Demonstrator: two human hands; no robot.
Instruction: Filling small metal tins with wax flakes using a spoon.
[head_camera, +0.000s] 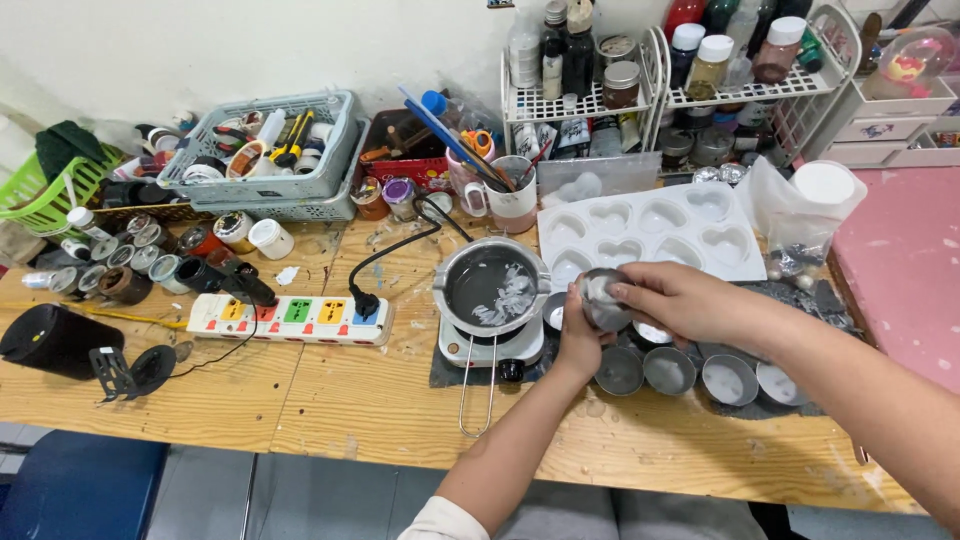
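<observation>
Both my hands meet over the wooden table (330, 400) just right of a small metal melting pot (492, 285) that sits on a little electric hot plate (492, 345). The pot holds dark liquid with pale flakes. My left hand (578, 340) cups a small round metal tin (603, 300) from below. My right hand (675, 300) grips the same tin from the right, fingers on its rim. Several more round tins (670, 370) lie in a row under my right forearm.
A white heart-shaped mould tray (650, 235) lies behind the hands. A power strip (295, 318) with a black plug sits to the left. Baskets, jars, a mug of tools (510, 195) and white wire racks of bottles (640, 90) line the wall. A pink surface (900, 270) lies at the right.
</observation>
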